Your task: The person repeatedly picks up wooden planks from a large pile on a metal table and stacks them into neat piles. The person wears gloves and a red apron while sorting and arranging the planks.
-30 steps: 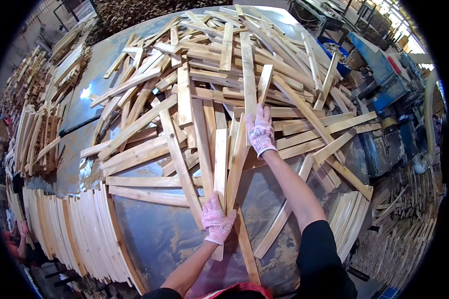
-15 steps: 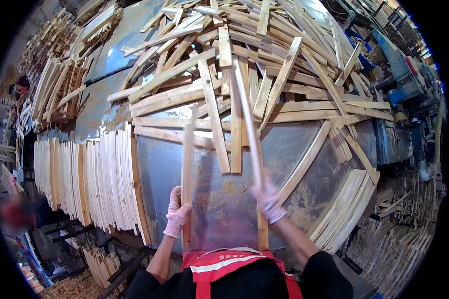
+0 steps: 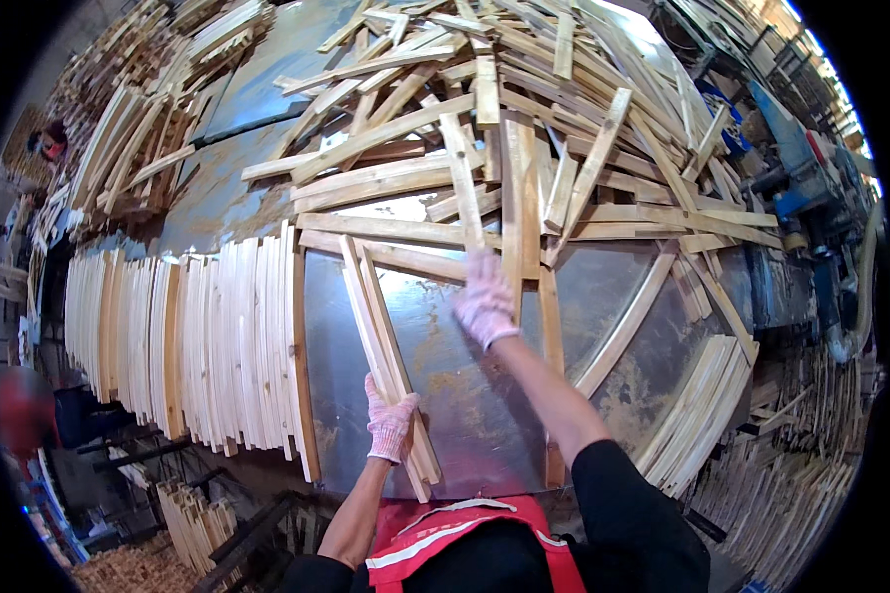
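Note:
My left hand (image 3: 391, 425), in a pale pink knit glove, is closed around two wooden strips (image 3: 374, 321). They lie side by side, slanting across the near left of the metal table. My right hand (image 3: 487, 304), gloved alike, is over the lower end of another wooden strip (image 3: 461, 178) at the near edge of a loose heap (image 3: 386, 178). Motion blurs its fingers, so its grip on that strip is unclear. Just right of this hand, a darker strip (image 3: 551, 356) runs down towards my apron.
A neat row of upright-laid strips (image 3: 237, 346) lines the table's left side. A smaller bundle (image 3: 697, 415) lies at the right edge. Blue machinery (image 3: 786, 148) stands beyond on the right. At the far left is a person in red (image 3: 20, 410). The metal tabletop (image 3: 465, 385) shows between.
My right hand has left the long strip it held and moved up to the heap. My left hand, earlier on one strip, now has two. The view has shifted slightly.

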The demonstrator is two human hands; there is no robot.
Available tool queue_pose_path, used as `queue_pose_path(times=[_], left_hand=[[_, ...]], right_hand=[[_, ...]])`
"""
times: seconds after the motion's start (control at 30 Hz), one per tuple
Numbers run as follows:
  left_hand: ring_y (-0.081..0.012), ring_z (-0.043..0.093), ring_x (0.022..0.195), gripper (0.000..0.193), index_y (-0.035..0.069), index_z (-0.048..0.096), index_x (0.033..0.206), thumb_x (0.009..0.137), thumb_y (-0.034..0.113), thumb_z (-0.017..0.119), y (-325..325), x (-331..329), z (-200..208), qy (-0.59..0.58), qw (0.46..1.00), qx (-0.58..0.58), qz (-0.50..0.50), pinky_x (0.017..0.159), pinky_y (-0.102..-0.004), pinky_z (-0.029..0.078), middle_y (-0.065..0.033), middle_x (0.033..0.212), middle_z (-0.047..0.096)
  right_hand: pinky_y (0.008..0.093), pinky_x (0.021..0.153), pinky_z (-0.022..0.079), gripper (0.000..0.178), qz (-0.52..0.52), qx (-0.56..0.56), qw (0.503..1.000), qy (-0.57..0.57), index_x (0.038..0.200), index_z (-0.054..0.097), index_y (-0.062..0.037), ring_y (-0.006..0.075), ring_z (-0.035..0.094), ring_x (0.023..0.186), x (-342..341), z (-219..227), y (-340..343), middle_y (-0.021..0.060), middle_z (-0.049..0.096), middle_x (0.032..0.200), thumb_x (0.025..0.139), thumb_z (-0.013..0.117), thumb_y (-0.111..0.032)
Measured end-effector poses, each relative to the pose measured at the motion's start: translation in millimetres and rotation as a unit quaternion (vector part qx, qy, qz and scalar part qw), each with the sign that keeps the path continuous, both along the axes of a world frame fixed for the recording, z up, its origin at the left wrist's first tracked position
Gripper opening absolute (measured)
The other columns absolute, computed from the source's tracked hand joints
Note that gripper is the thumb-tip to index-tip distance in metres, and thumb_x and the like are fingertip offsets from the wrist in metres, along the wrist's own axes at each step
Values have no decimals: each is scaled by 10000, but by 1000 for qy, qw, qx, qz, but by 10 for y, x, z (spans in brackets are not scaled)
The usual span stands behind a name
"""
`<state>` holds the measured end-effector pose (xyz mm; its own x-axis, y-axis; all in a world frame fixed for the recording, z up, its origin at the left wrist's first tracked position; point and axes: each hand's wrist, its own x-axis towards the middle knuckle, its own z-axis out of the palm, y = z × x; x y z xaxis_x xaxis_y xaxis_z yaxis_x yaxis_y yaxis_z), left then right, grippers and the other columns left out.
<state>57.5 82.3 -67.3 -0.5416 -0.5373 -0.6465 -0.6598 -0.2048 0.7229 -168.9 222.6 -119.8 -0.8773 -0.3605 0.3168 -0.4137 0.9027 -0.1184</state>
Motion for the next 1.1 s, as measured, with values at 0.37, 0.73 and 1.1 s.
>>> queue_pose_path(times=[0.37, 0.73, 1.1], left_hand=[[-411, 499, 1299, 965, 16, 440, 1475, 706, 388, 888, -288, 465, -457, -56, 942, -324, -69, 1096, -481, 424, -231, 1398, 509], [-402, 487, 1345, 1137, 10, 270, 1574, 658, 247, 901, -402, -132, -344, -113, 923, -359, -83, 1119, -441, 426, -248, 1477, 479], [-393, 390, 1438, 1153, -33, 200, 1598, 755, 353, 884, -455, 102, -512, -87, 925, -363, -64, 1186, -418, 334, -268, 1584, 356]], right_hand=[[470, 689, 573, 187, 94, -160, 893, -410, 1082, 553, -48, 340, 675, 795, 1865, 162, -148, 174, 652, 904, 928, 549, -152], [490, 956, 506, 457, 94, 68, 962, -248, 1354, 550, -5, 355, 605, 1107, -411, 101, -140, 249, 618, 1210, 973, 513, -255], [492, 765, 569, 292, 174, -258, 843, -439, 1220, 644, -109, 318, 700, 932, 1896, -193, -104, 161, 693, 1050, 955, 576, -211]])
